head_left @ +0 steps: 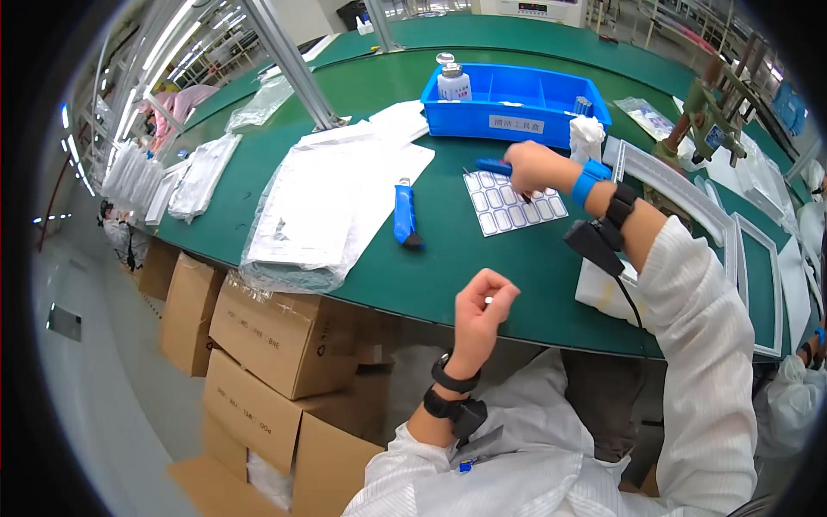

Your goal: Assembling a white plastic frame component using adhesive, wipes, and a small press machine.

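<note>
My right hand [536,165] reaches over the far side of a sheet of blue-bordered labels [501,207]. It is closed around a slim blue tool [493,166] with a dark tip pointing left; its exact kind is hard to make out. Nearer to me, my left hand [484,310] is held in a loose fist by the table's front edge. A small white piece [488,301] shows between its fingers. Left of the label sheet lies a blue utility knife [404,215] with a black end.
Behind the labels stands a blue divided bin [517,125] with a white pump bottle [454,84]. Papers in plastic [310,207] lie at left. White frames [760,284] and a green hand press [711,121] are at right. Cardboard boxes [258,336] stand below the table edge.
</note>
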A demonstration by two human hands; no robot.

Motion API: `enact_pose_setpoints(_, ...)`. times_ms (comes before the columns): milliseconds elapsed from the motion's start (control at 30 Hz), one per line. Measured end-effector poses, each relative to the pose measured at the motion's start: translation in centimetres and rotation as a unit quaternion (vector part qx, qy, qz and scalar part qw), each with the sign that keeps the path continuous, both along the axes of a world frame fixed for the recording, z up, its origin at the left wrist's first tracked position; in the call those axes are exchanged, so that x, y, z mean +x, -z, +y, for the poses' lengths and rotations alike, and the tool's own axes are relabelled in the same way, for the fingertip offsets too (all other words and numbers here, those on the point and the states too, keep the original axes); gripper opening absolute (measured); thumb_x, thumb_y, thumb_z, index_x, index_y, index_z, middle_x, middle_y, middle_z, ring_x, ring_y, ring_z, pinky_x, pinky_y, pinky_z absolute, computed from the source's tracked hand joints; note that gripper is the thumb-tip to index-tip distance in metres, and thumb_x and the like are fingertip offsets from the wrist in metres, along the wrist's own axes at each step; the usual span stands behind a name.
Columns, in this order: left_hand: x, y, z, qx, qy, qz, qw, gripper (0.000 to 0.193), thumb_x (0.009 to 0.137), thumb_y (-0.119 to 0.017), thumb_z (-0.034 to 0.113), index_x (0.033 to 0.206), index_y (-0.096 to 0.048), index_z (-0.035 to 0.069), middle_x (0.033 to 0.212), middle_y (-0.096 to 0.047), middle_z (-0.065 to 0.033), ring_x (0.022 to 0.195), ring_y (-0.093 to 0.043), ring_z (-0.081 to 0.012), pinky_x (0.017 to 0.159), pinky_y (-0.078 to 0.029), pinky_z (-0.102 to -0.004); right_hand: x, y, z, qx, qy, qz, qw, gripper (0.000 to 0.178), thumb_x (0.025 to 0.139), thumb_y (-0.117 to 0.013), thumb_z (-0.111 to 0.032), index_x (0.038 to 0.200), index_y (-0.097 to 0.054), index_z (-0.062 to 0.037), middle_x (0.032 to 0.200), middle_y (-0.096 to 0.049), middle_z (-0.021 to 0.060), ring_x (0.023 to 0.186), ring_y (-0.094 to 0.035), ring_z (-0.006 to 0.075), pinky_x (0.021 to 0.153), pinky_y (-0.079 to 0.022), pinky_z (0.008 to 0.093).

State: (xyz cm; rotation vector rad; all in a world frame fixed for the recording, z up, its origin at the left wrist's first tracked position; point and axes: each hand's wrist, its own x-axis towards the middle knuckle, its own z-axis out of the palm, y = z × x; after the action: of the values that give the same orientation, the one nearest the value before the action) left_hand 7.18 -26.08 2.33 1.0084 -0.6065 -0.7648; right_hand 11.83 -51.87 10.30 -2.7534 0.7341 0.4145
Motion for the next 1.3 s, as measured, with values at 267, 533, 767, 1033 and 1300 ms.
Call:
enact_pose_setpoints(267, 8.3, -4.9, -2.4, 0.236, -0.072, -0.412, 0.877, 0.013, 0.086, -0.066, 0.016, 0.081, -0.064, 0.004, 0.061, -0.059, -0.0073, 0.053, -0.056, -0.0164, 0.051, -0.042, -0.0325, -6.2, 0.2, -1.9, -0.144, -0.026, 0.048, 0.988, 0.021, 0.069, -0.069, -0.003, 0.088, -0.076, -0.0014, 0.086, -0.072, 0.0206, 0.081, -0.072, 0.0344, 0.070, -0.058, 0.0428)
enact_pose_setpoints(533, 13.5, -2.3, -12.2, 0.336, -0.214, -0.629, 0.668, 0.013, 0.083, -0.063, 0.022, 0.082, -0.071, 0.013, 0.075, -0.070, -0.0134, 0.072, -0.068, -0.0344, 0.063, -0.054, -0.0455, -8.1, 0.3, -1.1, -0.151, -0.051, -0.035, 0.987, 0.025, 0.076, -0.066, -0.006, 0.099, -0.073, -0.0032, 0.102, -0.070, 0.0213, 0.095, -0.069, 0.0373, 0.079, -0.057, 0.0455)
enact_pose_setpoints(767, 17.7, 0.3, -14.2, 0.310, -0.213, -0.697, 0.611, 0.011, 0.085, -0.059, 0.016, 0.085, -0.061, 0.005, 0.078, -0.065, -0.0196, 0.077, -0.065, -0.0423, 0.064, -0.049, -0.0539, -8.2, 1.7, 2.3, -0.057, -0.144, -0.112, 0.982, 0.020, 0.074, -0.065, -0.011, 0.091, -0.070, -0.0040, 0.095, -0.069, 0.0210, 0.092, -0.068, 0.0375, 0.077, -0.056, 0.0479)
enact_pose_setpoints(1033, 18.6, -2.7, -10.0, 0.316, -0.349, -0.639, 0.608, 0.013, 0.083, -0.065, 0.022, 0.085, -0.066, 0.009, 0.079, -0.069, -0.0146, 0.073, -0.066, -0.0371, 0.062, -0.050, -0.0484, -6.8, 4.5, 2.9, -0.080, -0.126, -0.254, 0.956, 0.013, 0.070, -0.072, -0.009, 0.082, -0.073, -0.0030, 0.086, -0.071, 0.0195, 0.082, -0.070, 0.0358, 0.068, -0.056, 0.0451)
enact_pose_setpoints(1300, 15.9, -2.2, -1.8, 0.416, -0.246, -0.648, 0.588, 0.015, 0.090, -0.059, 0.019, 0.096, -0.063, 0.006, 0.083, -0.062, -0.0222, 0.075, -0.062, -0.0418, 0.065, -0.049, -0.0500, -10.2, -0.2, 4.3, -0.050, -0.125, -0.264, 0.955, 0.018, 0.082, -0.066, -0.011, 0.097, -0.062, -0.0026, 0.100, -0.064, 0.0175, 0.092, -0.066, 0.0373, 0.072, -0.055, 0.0491)
